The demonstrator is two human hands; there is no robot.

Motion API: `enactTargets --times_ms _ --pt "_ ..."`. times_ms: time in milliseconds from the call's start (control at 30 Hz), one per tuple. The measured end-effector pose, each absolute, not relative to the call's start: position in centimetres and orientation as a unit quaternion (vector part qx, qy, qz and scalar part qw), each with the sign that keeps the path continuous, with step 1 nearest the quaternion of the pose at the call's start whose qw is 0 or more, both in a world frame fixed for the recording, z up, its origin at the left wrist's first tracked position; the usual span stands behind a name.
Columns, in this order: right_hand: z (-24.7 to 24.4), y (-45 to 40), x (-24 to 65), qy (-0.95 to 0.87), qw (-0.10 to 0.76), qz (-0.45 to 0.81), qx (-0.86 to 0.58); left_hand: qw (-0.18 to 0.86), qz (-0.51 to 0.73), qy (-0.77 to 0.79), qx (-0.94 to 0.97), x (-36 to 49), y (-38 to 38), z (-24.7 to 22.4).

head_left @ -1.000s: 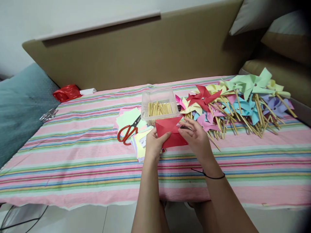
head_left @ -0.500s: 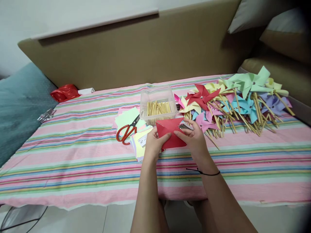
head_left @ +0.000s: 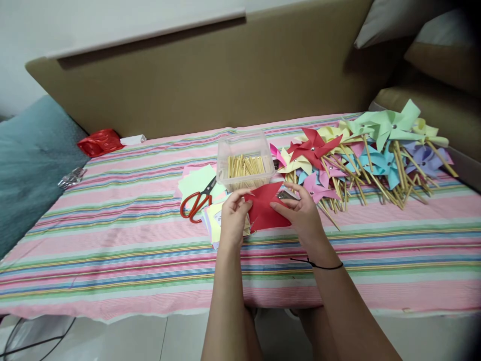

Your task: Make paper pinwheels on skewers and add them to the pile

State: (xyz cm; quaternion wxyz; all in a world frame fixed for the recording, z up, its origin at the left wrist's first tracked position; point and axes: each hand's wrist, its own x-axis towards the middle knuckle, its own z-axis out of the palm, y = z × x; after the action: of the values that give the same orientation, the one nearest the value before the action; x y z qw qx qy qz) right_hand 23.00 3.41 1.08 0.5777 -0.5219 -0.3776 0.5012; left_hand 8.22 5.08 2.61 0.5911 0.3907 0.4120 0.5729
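Observation:
A red paper sheet (head_left: 267, 208) with cut slits is held up between both hands, in front of a clear plastic box (head_left: 221, 173) of short sticks. My left hand (head_left: 233, 218) pinches its left side, where a flap is lifted. My right hand (head_left: 300, 213) grips the right side, thumb on the front face. Left of my left hand, orange-handled scissors (head_left: 196, 203) rest on light green paper (head_left: 195, 181), and a stack of pale sheets (head_left: 211, 223) lies partly behind that hand.
A large pile of paper pinwheels (head_left: 361, 155) on sticks lies at the right. A red plastic bag (head_left: 100, 143) and a white roll (head_left: 133, 140) are at the back left, near a teal cushion (head_left: 33, 165) and a silvery packet (head_left: 72, 178).
My left hand has shifted slightly left and up, its thumb moving from the sheet's middle to its left edge. The sheet's left side has bent up. My right hand has barely moved.

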Motion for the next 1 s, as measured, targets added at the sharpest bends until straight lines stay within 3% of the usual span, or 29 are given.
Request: enactTargets --times_ms 1000 --pt "1.34 3.39 22.73 -0.403 0.574 0.499 -0.509 0.59 0.536 0.463 0.387 8.96 4.65 3.0"
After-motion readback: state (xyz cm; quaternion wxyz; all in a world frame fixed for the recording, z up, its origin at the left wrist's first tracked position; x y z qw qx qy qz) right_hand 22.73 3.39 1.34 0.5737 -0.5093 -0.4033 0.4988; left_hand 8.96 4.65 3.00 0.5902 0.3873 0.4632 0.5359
